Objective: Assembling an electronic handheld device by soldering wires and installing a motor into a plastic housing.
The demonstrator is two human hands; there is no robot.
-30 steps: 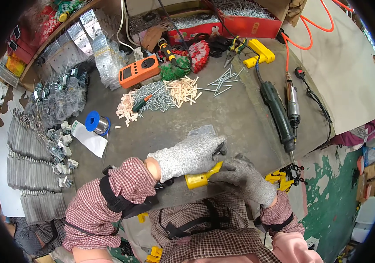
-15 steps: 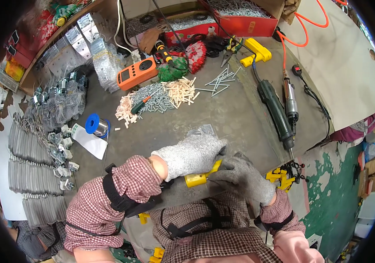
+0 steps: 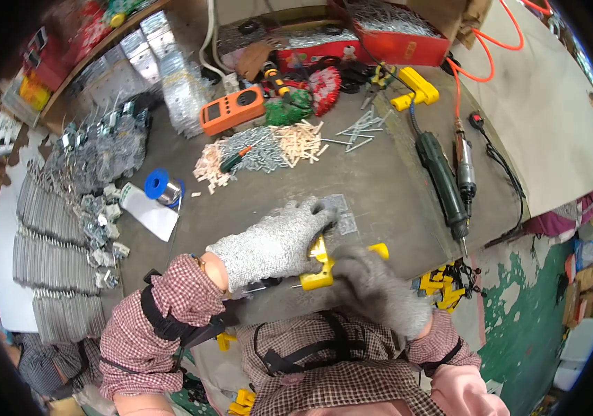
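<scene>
My left hand (image 3: 275,243) holds the yellow tool (image 3: 320,267) tight; my right hand (image 3: 379,291) (blurry) grips its other end, I think.

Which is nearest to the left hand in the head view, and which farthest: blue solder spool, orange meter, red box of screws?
From the left hand:
1. Blue solder spool, to its left on the bench.
2. Orange meter, farther back, slightly left.
3. Red box of screws, at the far back, to the right.

Single head-worn fisheye, looking steeply down, close.
</scene>
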